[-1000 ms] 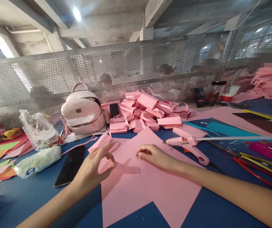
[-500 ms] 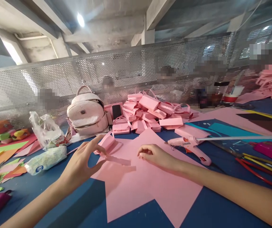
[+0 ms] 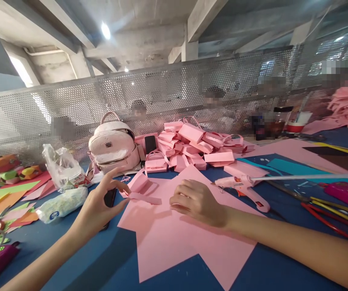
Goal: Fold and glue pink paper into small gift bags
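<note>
Perforated metal screen behind; left hand pinches thin pink paper strip.

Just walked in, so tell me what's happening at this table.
A person's left hand holds a pink paper strip by one end. The right hand, fingers curled, is over overlapping pink sheets; whether it holds anything is unclear. A glue gun lies to the right, and folded pink paper pieces are piled behind, beside a backpack.

Left hand raised, thumb and index finger pinching; right hand palm down, fingers loosely curled
</note>
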The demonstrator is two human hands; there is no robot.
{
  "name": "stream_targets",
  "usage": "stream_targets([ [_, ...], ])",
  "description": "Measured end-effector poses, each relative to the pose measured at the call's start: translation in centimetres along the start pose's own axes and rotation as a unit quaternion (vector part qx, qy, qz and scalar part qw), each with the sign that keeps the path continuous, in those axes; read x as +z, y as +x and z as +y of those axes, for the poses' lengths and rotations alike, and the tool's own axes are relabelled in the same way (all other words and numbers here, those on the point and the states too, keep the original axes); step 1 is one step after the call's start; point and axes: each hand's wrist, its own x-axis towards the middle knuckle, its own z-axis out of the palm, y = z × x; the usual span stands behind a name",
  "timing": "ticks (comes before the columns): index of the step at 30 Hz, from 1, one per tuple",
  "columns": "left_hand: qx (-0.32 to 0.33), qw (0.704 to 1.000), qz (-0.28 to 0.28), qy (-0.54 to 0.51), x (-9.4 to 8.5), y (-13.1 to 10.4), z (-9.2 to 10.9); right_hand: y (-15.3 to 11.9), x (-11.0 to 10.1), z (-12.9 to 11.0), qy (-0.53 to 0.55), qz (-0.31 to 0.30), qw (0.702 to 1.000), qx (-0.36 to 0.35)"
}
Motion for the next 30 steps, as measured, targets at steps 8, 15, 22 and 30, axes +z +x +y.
stream_targets([
  [8, -0.017, 1.000, 0.006, 0.008, 0.4, -0.5, 0.4, 1.1, 2.0, -0.1, -0.066, 0.005, 0.997, -0.040],
  [15, -0.026, 1.000, 0.011, -0.009, 0.6, -0.7, 0.0, 1.3, 2.4, 0.0, -0.064, 0.014, 0.997, -0.044],
  [22, -0.036, 0.999, 0.011, -0.019, 0.9, -0.7, -0.4, 1.4, 2.1, 0.1, -0.062, 0.001, 0.998, -0.028],
  [30, -0.043, 0.999, 0.001, -0.032, 1.1, -1.0, -0.8, 1.6, 2.2, 0.4, -0.056, 0.015, 0.998, -0.012],
])
